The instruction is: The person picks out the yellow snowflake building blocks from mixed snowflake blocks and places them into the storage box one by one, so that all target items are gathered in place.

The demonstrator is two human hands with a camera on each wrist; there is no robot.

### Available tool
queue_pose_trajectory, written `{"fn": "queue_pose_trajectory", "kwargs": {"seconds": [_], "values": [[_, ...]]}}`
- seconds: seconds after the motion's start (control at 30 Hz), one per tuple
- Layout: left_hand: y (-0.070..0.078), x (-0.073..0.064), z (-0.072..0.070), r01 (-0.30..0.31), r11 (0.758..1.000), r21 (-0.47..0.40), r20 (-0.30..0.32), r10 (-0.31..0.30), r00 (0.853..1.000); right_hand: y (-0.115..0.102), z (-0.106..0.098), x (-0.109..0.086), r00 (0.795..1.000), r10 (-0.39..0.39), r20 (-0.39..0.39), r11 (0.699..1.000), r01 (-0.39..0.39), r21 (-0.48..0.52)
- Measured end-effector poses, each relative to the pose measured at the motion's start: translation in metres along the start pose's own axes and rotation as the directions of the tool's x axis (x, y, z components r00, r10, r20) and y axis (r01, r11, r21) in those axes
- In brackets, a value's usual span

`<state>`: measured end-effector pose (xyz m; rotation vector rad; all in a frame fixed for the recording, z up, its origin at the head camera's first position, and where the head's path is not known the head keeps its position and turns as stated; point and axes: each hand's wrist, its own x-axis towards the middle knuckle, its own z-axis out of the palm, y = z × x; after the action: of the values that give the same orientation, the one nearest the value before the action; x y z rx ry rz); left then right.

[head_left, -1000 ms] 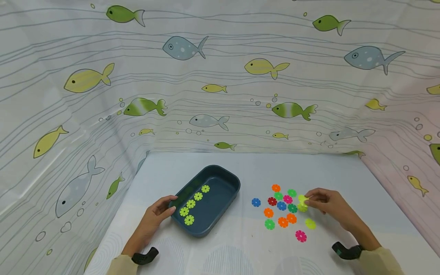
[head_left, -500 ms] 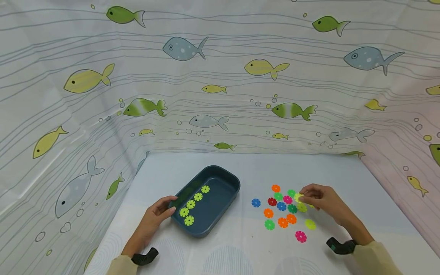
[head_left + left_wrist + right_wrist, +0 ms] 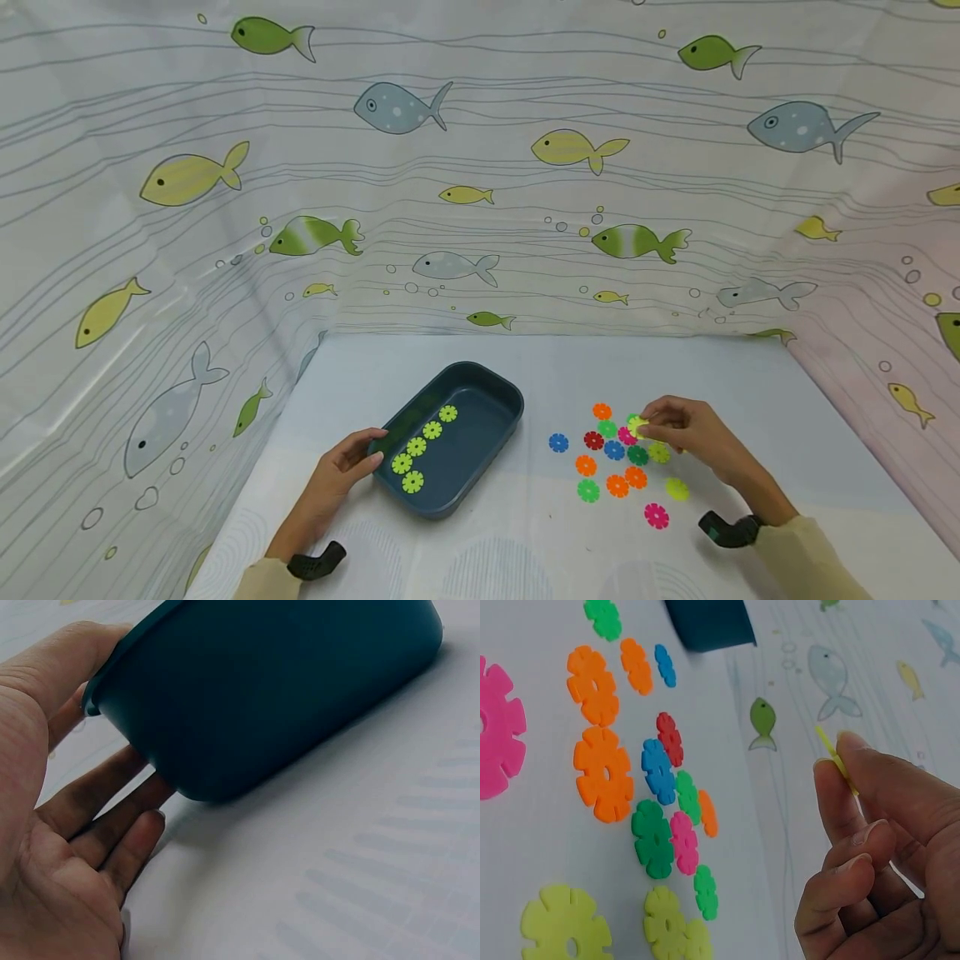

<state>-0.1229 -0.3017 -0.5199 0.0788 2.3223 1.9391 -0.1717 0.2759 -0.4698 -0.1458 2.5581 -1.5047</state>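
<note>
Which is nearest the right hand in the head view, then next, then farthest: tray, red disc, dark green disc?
1. Dark green disc: left of the right hand, slightly lower in the picture.
2. Red disc: farther left.
3. Tray: left of both discs.

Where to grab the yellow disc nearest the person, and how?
Pinch opposite edges of the near yellow disc, coming down from above and its right. It lies flat and looks thin, so the notched rim is probably the best purchase. Other discs sit to its left; its right is open. The right hand pinches another disc, so free that first.
</note>
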Motion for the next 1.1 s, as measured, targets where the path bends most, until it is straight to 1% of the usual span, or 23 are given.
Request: {"fn": "queue_pose_trajectory", "kwargs": {"seconds": [0.3, 0.57, 0.7, 0.8, 0.97, 1.1], "values": [[0.001, -0.001, 0.001, 0.015, 1.0, 0.003, -0.003, -0.015, 1.0, -0.006, 0.007, 0.006, 1.0, 0.009, 0.018, 1.0, -0.009, 0.004], [0.001, -0.001, 0.0, 0.003, 1.0, 0.003, -0.002, -0.003, 1.0, -0.01, 0.012, 0.01, 0.999, -0.03, 0.027, 0.999, 0.03, 0.02], [0.001, 0.0, 0.0, -0.001, 1.0, -0.007, 0.003, 0.001, 1.0, -0.009, 0.015, 0.014, 0.999, -0.025, 0.035, 1.0, 0.025, 0.019], [0.001, 0.0, -0.001, -0.002, 1.0, -0.008, 0.003, 0.002, 1.0, -0.01, 0.018, 0.016, 0.998, -0.036, 0.051, 0.999, 0.035, 0.017], [0.001, 0.0, -0.001, -0.001, 1.0, -0.011, 0.006, 0.001, 1.0, -0.015, 0.023, 0.019, 0.996, -0.06, 0.073, 0.998, 0.059, 0.024], [0.0, 0.0, -0.001, -0.001, 1.0, -0.016, 0.006, 0.001, 1.0, -0.021, 0.027, 0.023, 0.994, -0.062, 0.085, 0.998, 0.059, 0.039]]}}
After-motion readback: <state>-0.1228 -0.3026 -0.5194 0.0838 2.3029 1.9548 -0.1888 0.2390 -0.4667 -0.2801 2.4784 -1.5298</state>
